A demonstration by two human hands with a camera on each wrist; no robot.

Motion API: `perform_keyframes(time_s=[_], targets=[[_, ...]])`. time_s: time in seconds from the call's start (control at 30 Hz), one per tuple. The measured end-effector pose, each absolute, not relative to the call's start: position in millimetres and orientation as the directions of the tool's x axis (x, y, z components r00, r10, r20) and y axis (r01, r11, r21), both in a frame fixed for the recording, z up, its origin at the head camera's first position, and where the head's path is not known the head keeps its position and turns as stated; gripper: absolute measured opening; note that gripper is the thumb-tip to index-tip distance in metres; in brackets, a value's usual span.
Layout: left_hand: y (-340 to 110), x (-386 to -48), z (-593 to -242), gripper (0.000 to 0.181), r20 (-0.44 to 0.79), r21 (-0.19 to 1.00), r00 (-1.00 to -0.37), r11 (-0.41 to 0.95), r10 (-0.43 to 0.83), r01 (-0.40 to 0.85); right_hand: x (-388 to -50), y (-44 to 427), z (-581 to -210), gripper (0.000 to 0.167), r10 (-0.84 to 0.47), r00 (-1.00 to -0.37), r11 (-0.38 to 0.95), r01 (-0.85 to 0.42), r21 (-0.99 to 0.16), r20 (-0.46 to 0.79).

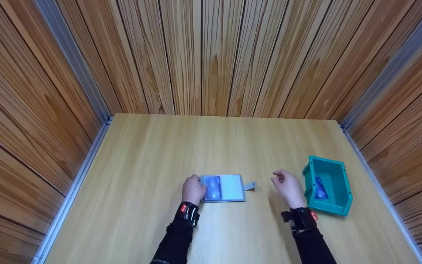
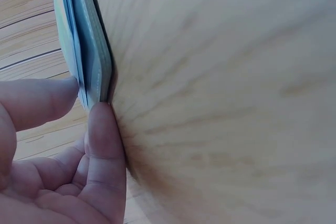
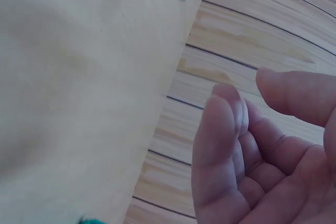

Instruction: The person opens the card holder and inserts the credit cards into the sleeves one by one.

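A light blue card holder [image 1: 233,187], with a snap strap [image 1: 250,186] sticking out on its right, lies on the table. A blue-purple card [image 1: 213,187] covers its left part, beside a pale section. My left hand [image 1: 193,189] pinches the holder's left edge; in the left wrist view the thumb and index finger grip the corner of the layered holder [image 2: 93,51]. Right of the strap, my right hand [image 1: 288,187] hovers apart from it with fingers loosely bent. Nothing lies between those fingers [image 3: 212,145] in the right wrist view.
A teal bin [image 1: 330,211] stands right of my right hand, close to the wrist. Inside it, a blue-purple flat piece [image 1: 321,189] leans at the left wall. Wood-panelled walls [image 1: 214,58] enclose the back and sides of the table [image 1: 152,146].
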State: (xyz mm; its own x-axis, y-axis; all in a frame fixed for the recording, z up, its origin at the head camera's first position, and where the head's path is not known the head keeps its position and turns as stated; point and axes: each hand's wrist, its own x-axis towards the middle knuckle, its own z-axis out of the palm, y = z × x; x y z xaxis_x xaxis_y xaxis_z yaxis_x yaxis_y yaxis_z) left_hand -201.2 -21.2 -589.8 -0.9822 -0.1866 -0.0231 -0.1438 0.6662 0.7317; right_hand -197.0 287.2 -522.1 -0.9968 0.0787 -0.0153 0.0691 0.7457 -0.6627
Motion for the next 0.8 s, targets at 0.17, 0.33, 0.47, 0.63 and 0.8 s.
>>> perform_keyframes(time_s=[0.17, 0.33, 0.47, 0.63, 0.8], targets=[[-21, -202, -590, 0.025, -0.032, 0.737, -0.982, 0.660, -0.186, -0.149, -193, 306, -518, 0.025, 0.079, -0.996, 0.748, 0.026, -0.663, 0.050], [-21, -202, -590, 0.024, -0.036, 0.742, -0.982, 0.653, -0.186, -0.151, -188, 327, -511, 0.025, 0.114, -0.990, 0.759, 0.031, -0.650, 0.086], [-22, -201, -590, 0.024, -0.018, 0.745, -0.983, 0.653, -0.183, -0.135, -185, 345, -503, 0.028, 0.159, -0.985, 0.756, 0.079, -0.650, 0.065], [-22, -201, -591, 0.025, 0.014, 0.735, -0.984, 0.668, -0.179, -0.112, -183, 365, -497, 0.033, 0.212, -0.977, 0.748, 0.146, -0.648, 0.024], [-21, -201, -590, 0.026, 0.002, 0.736, -0.984, 0.667, -0.179, -0.120, -184, 385, -497, 0.039, 0.243, -0.969, 0.726, 0.212, -0.654, -0.045]])
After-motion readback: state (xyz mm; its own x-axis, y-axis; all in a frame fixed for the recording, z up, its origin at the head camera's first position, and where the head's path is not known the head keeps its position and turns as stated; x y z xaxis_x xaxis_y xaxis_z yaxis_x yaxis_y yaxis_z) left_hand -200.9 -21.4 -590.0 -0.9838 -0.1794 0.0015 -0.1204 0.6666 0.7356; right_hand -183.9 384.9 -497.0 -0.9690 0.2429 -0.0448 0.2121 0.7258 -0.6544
